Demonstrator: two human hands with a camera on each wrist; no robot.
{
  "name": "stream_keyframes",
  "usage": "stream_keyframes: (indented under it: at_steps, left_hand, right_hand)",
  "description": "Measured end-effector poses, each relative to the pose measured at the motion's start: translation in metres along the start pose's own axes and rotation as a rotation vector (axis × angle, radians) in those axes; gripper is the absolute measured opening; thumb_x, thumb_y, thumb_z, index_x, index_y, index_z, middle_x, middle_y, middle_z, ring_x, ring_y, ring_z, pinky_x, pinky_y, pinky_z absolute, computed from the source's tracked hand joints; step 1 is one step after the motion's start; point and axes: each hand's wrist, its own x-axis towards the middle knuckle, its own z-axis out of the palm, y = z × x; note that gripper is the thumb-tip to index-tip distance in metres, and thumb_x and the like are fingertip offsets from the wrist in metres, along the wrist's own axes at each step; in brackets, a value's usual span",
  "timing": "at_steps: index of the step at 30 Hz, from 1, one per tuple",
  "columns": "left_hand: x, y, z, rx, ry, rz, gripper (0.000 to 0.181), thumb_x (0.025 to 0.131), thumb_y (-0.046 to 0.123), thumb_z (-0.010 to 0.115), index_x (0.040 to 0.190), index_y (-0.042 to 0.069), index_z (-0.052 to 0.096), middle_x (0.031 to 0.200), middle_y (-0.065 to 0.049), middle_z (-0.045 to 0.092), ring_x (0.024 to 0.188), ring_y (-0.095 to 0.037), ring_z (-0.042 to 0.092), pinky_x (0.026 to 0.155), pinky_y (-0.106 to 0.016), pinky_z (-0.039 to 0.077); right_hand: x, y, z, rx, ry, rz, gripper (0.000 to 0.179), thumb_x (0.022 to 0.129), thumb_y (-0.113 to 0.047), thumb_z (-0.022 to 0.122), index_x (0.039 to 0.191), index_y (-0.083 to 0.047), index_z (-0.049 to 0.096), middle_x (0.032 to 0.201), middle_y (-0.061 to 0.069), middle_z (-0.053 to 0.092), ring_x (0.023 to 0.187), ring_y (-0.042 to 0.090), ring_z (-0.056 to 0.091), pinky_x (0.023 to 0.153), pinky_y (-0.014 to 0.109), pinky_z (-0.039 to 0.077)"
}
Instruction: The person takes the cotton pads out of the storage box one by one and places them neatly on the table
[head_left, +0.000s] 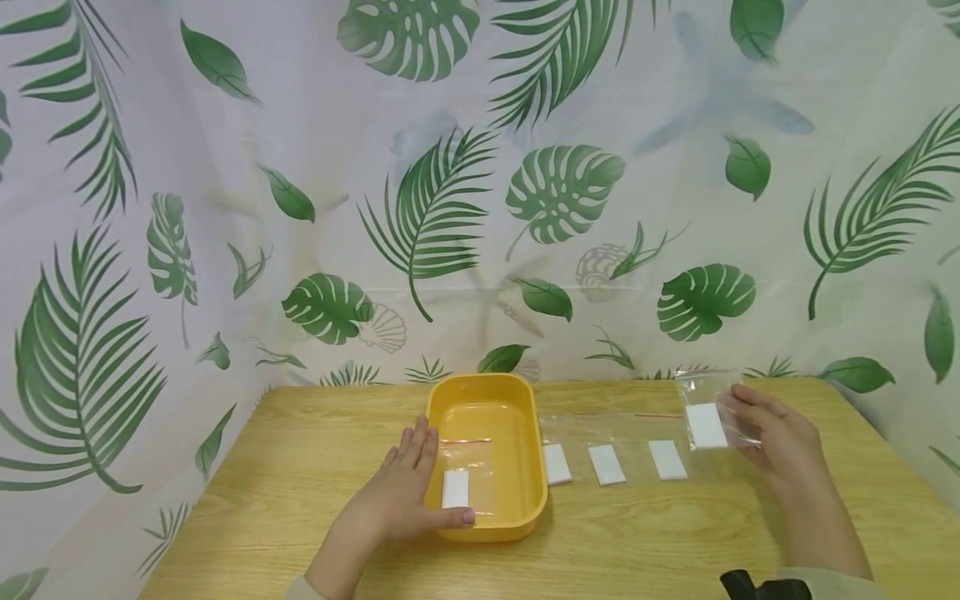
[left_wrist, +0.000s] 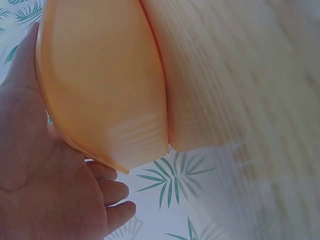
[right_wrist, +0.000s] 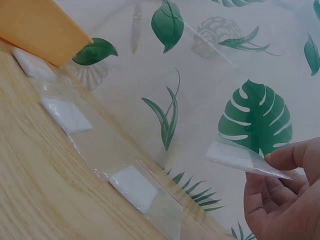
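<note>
My right hand [head_left: 783,437] pinches a small clear zip bag [head_left: 706,423] by its side edge, raised over the right part of the table. A white rectangular piece shows inside the bag, and in the right wrist view the bag [right_wrist: 231,156] is seen nearly edge-on between thumb and fingers. My left hand [head_left: 390,492] rests against the yellow plastic bin [head_left: 542,467], straight fingers along its left side and the thumb across the front rim. Inside the bin lies another zip bag [head_left: 480,487] with a white piece and a red seal line.
Right of the bin, several flat clear bags with white pieces lie in a row on the wood-grain table [head_left: 615,542], among them a middle bag [head_left: 606,464] and a right bag [head_left: 667,460]. A leaf-print curtain [head_left: 465,333] hangs behind the table.
</note>
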Motion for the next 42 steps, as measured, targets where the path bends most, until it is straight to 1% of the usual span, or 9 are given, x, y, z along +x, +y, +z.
stream_keyframes:
  at_steps: [6,12,16,19,25,30,36,38,42]
  left_hand:
    - [0.0,0.0,-0.001,0.005,0.005,0.002,0.127,0.075,0.081,0.062,0.159,0.001,0.011,0.166,-0.014,-0.009,0.153,-0.035,-0.004,0.124,-0.053,0.011]
    - [0.0,0.0,-0.001,0.016,0.006,0.004,0.128,0.074,0.082,0.061,0.159,0.001,0.011,0.166,-0.015,-0.008,0.154,-0.035,-0.003,0.124,-0.053,0.011]
    - [-0.001,0.001,-0.001,0.013,0.006,0.008,0.127,0.075,0.082,0.062,0.159,0.001,0.011,0.167,-0.016,-0.007,0.153,-0.036,-0.003,0.124,-0.053,0.012]
    - [0.0,0.0,-0.001,0.013,0.008,0.01,0.127,0.075,0.081,0.061,0.159,0.001,0.011,0.166,-0.016,-0.008,0.153,-0.036,-0.003,0.124,-0.053,0.012]
    - [0.001,0.001,-0.001,0.014,0.006,0.006,0.128,0.074,0.082,0.061,0.159,0.002,0.011,0.166,-0.014,-0.009,0.154,-0.036,-0.002,0.124,-0.053,0.012]
    - [0.002,0.001,0.0,0.017,0.006,0.005,0.128,0.074,0.082,0.061,0.159,0.002,0.011,0.167,-0.015,-0.008,0.154,-0.035,-0.003,0.124,-0.052,0.011]
    - [0.0,0.001,0.0,0.02,0.004,0.009,0.127,0.075,0.082,0.061,0.159,0.001,0.011,0.167,-0.017,-0.006,0.153,-0.036,-0.002,0.124,-0.053,0.012]
    - [0.0,0.001,0.0,0.021,0.003,0.01,0.127,0.075,0.081,0.061,0.159,0.001,0.01,0.167,-0.017,-0.006,0.153,-0.036,-0.003,0.124,-0.053,0.012]
    - [0.0,0.001,0.0,0.021,0.003,0.007,0.127,0.075,0.081,0.061,0.159,0.001,0.011,0.166,-0.016,-0.008,0.153,-0.036,-0.002,0.124,-0.053,0.011]
  right_hand:
    - [0.002,0.001,-0.006,0.012,-0.001,0.015,0.019,0.091,-0.02,0.075,0.108,-0.025,0.075,0.096,-0.015,0.074,0.088,0.003,0.067,0.073,0.022,0.058]
    - [0.005,0.005,-0.012,0.0,0.014,0.03,0.015,0.091,-0.019,0.075,0.105,-0.025,0.075,0.094,-0.014,0.074,0.086,0.004,0.068,0.071,0.022,0.057]
    - [0.005,0.008,-0.016,-0.004,0.005,0.03,0.013,0.092,-0.018,0.073,0.103,-0.025,0.075,0.094,-0.014,0.075,0.085,0.003,0.068,0.071,0.021,0.057]
    - [0.005,0.01,-0.018,0.017,-0.007,0.031,0.012,0.093,-0.016,0.072,0.1,-0.025,0.076,0.094,-0.013,0.076,0.086,0.003,0.069,0.072,0.021,0.057]
    - [0.007,0.011,-0.021,0.03,0.004,0.047,0.011,0.093,-0.015,0.073,0.094,-0.026,0.077,0.092,-0.013,0.076,0.083,0.004,0.069,0.07,0.02,0.057]
    - [0.008,0.013,-0.022,-0.001,0.033,0.062,0.011,0.093,-0.018,0.073,0.094,-0.028,0.076,0.092,-0.015,0.075,0.083,0.003,0.067,0.069,0.02,0.056]
    - [0.009,0.017,-0.026,-0.051,0.05,0.084,0.011,0.092,-0.021,0.074,0.098,-0.031,0.075,0.097,-0.02,0.072,0.086,0.001,0.064,0.069,0.021,0.054]
    - [0.009,0.017,-0.027,-0.066,0.053,0.089,0.012,0.092,-0.021,0.074,0.098,-0.032,0.075,0.097,-0.021,0.071,0.086,0.002,0.063,0.07,0.021,0.054]
    - [0.009,0.018,-0.029,-0.073,0.06,0.095,0.014,0.093,-0.018,0.072,0.097,-0.031,0.075,0.094,-0.02,0.071,0.084,0.002,0.063,0.069,0.022,0.056]
